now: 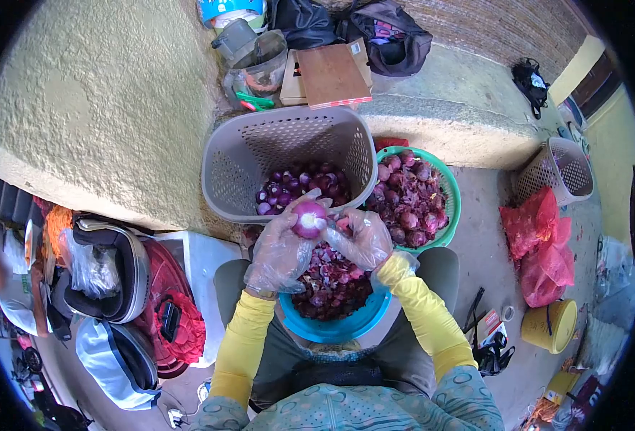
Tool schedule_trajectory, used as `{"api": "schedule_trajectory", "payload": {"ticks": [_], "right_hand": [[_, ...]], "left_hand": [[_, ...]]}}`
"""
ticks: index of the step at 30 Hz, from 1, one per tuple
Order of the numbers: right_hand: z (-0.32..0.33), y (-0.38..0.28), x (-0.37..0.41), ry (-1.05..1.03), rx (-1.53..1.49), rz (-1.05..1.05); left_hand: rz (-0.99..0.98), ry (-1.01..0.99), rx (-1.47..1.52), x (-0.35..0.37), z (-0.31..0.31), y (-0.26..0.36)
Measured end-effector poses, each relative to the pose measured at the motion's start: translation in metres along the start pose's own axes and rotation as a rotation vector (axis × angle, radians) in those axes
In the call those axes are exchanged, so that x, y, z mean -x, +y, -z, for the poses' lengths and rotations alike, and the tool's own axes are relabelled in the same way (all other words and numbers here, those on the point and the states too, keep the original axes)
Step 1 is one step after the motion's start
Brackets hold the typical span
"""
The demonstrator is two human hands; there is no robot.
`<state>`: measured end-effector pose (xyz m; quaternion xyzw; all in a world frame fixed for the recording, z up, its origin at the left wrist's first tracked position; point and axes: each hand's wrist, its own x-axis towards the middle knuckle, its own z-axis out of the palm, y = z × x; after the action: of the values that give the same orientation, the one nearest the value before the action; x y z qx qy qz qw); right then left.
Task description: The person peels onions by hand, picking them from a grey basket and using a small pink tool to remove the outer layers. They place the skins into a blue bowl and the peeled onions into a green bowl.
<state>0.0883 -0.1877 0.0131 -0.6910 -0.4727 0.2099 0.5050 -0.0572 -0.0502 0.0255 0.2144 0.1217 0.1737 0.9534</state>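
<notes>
My left hand [283,248], in a clear plastic glove, is closed around a purple onion [309,219] with a pale end facing up. Close at its right, my right hand [364,241], gloved too, has its fingers bent together; what they pinch, if anything, is too small to name. Both hands are above a blue basin [335,330] of onion skins. Behind them a grey perforated basket [224,169] holds shiny peeled onions [299,187]. To its right, unpeeled onions [407,205] fill a green basket [452,194].
A low ledge [461,129] behind bears a cardboard box [332,72] and black bags [389,36]. Left are a white box [213,266] and a helmet [131,273]. Right are red mesh bags [540,244], a yellow bucket [551,327] and another perforated basket [558,172].
</notes>
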Motion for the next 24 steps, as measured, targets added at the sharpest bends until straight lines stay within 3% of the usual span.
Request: {"api": "schedule_trajectory", "payload": {"ticks": [10, 12, 16, 18, 22, 24], "right_hand": [[-0.006, 0.009, -0.003, 0.012, 0.108, 0.051], [-0.003, 0.001, -0.003, -0.055, -0.033, -0.08], [0.001, -0.003, -0.004, -0.068, 0.017, -0.139], [-0.002, 0.005, -0.005, 0.009, 0.026, 0.019], [-0.005, 0.015, -0.005, 0.015, 0.056, 0.082], [-0.002, 0.016, -0.004, -0.081, 0.086, 0.065]], "left_hand": [[-0.035, -0.065, -0.006, -0.01, 0.002, -0.013], [-0.033, -0.069, 0.0, -0.01, 0.002, -0.012], [-0.031, -0.053, 0.016, -0.008, -0.001, -0.012], [-0.024, -0.052, 0.007, -0.009, 0.0, -0.012], [-0.032, -0.049, -0.044, -0.01, 0.001, -0.013], [-0.026, -0.041, -0.025, -0.009, 0.003, -0.012]]}}
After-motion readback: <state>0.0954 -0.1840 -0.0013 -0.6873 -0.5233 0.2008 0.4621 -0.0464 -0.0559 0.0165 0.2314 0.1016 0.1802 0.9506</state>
